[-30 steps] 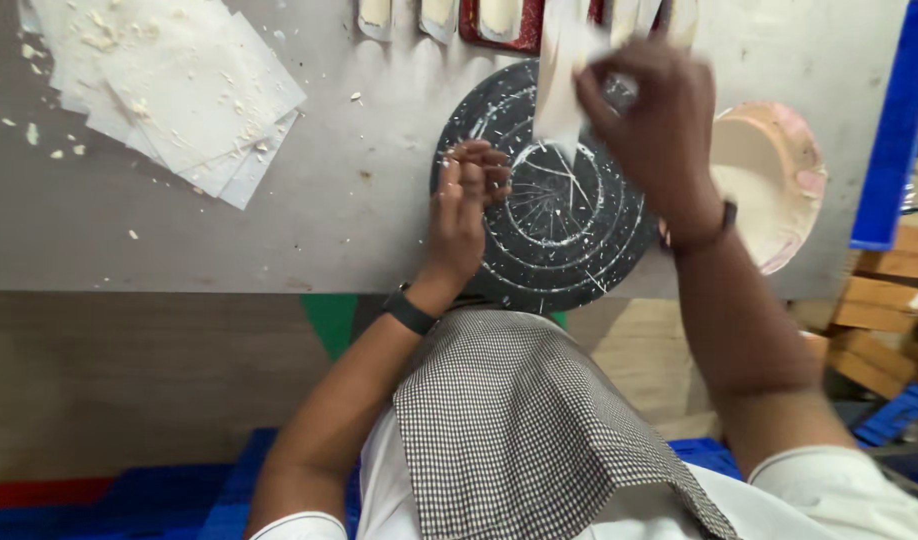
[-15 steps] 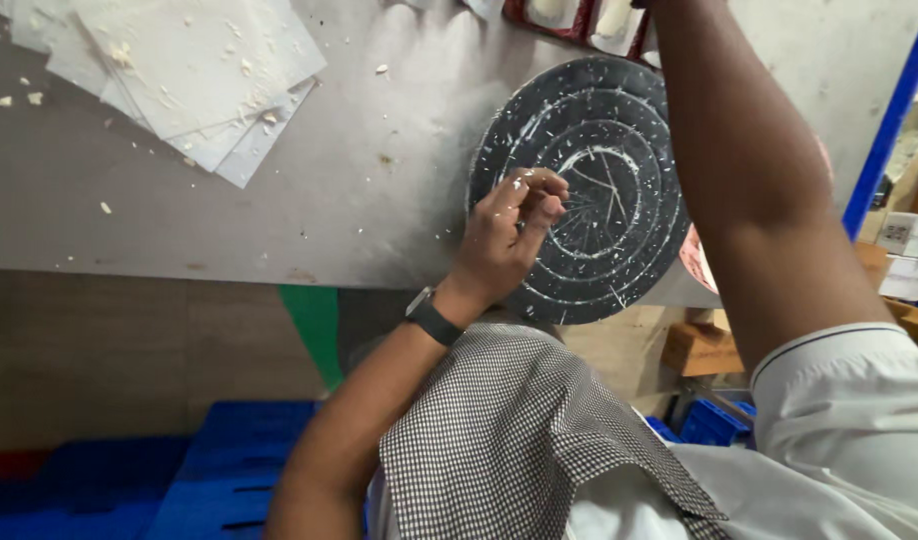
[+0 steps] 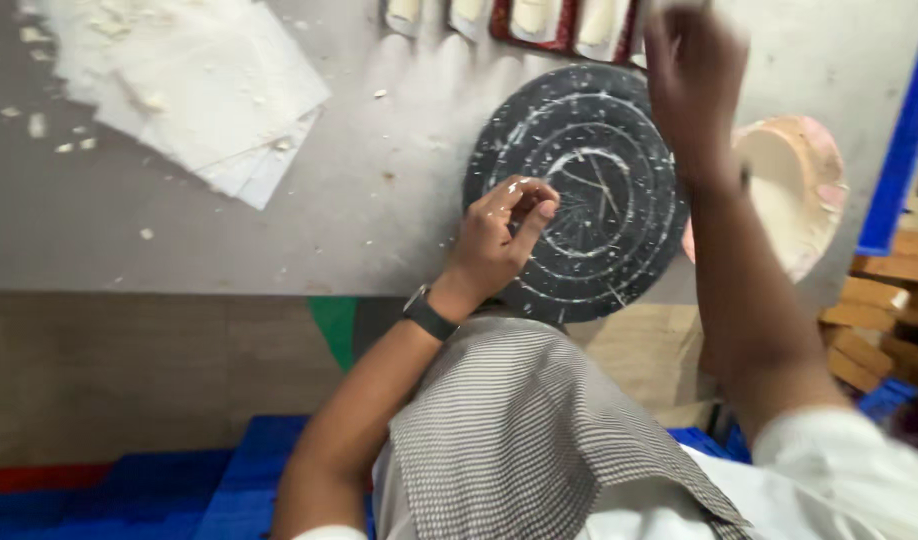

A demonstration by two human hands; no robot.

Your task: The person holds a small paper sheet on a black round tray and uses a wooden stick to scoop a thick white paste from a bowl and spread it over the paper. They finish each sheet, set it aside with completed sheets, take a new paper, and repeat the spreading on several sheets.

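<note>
A black round disc (image 3: 589,190) streaked with white rings lies on the grey table (image 3: 279,230). My left hand (image 3: 499,235), with a dark watch on its wrist, rests at the disc's left edge. Its fingertips are pinched together and smeared white, and I see nothing between them. My right hand (image 3: 694,85) is raised over the far right part of the disc, close to the trays (image 3: 539,18) at the table's back edge. It is blurred, so I cannot make out whether it holds anything.
A stack of white paper sheets (image 3: 199,95) with crumbs lies at the back left. A pink bowl (image 3: 814,180) with a white inside sits right of the disc. A blue crate edge (image 3: 899,130) and wooden blocks (image 3: 879,320) are at the right. Blue crates (image 3: 179,490) stand below the table.
My right hand held a white strip over the disc, then rose toward the trays at the back; the strip no longer shows. My left hand stayed pinched at the disc's left edge.
</note>
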